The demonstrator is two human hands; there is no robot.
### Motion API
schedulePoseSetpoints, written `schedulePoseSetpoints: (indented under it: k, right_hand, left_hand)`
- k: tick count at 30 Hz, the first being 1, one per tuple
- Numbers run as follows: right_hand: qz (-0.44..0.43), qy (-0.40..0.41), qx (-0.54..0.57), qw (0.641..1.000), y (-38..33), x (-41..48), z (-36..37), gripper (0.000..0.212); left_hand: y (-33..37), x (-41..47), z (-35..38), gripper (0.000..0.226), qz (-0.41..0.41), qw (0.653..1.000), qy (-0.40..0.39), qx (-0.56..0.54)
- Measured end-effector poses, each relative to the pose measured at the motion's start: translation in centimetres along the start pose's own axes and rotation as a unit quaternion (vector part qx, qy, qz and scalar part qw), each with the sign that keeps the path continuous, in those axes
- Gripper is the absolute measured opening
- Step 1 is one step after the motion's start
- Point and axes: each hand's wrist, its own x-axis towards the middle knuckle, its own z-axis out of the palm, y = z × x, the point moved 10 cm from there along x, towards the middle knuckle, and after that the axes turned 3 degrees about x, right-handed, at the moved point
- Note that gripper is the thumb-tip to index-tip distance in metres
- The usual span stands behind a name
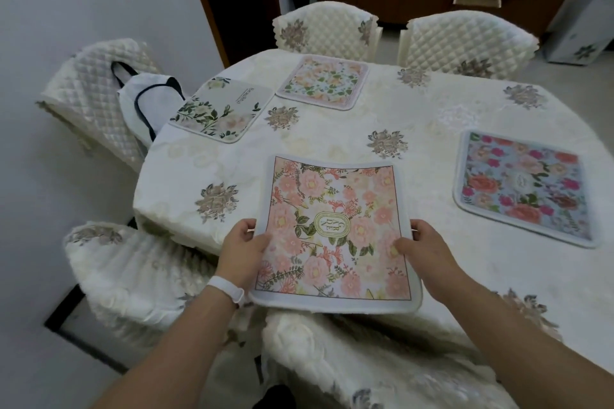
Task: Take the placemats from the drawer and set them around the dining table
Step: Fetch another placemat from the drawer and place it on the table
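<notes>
Two hands: the left hand (244, 251) and the right hand (423, 249) each grip one side edge of the pink placemat (335, 232), thumbs on top.
Pink placemat: flower print facing up, held over the near edge of the table (432, 116).
Left wrist: white wristband (227, 289).
Other placemats: green placemat (221, 109) far left, pastel placemat (324, 81) at the far side, blue placemat (523, 188) at right, all flat on the table.
Beyond: white bag (139, 100) against a quilted chair (86, 90) at left.
</notes>
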Motion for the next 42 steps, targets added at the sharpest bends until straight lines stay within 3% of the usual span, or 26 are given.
schedulePoseSetpoints:
  k: [8,14,18,24,28,34,42]
  right_hand:
    - [0.044,0.046,0.007,0.998,-0.6,2.8,12.9,0.028]
    - [0.07,0.065,-0.007,0.995,-0.6,4.0,18.2,0.023]
    - [0.092,0.065,0.075,0.991,-0.3,5.5,20.9,0.021]
    - [0.11,0.097,0.196,0.97,0.3,6.5,24.4,0.023]
    - [0.112,0.07,0.178,0.975,0.9,7.1,27.9,0.033]
    - [0.116,0.073,0.148,0.979,1.7,8.3,28.1,0.038]
    - [0.116,0.039,0.06,0.991,1.7,9.8,24.5,0.029]
  left_hand:
    - [-2.0,10.3,-8.4,0.006,0.01,0.998,-0.024,0.061]
    - [-3.6,15.2,-12.5,0.012,-0.032,0.999,0.016,0.006]
    - [-4.0,17.4,-12.7,0.01,-0.037,0.999,0.029,0.0]
    - [-7.3,18.9,-11.9,0.018,-0.137,0.985,0.058,-0.087]
    - [-9.7,18.8,-9.7,0.029,-0.192,0.97,0.063,-0.135]
    - [-10.8,19.2,-6.0,0.034,-0.223,0.958,-0.006,-0.182]
    - [-9.0,28.5,-9.5,0.035,-0.192,0.973,0.001,-0.132]
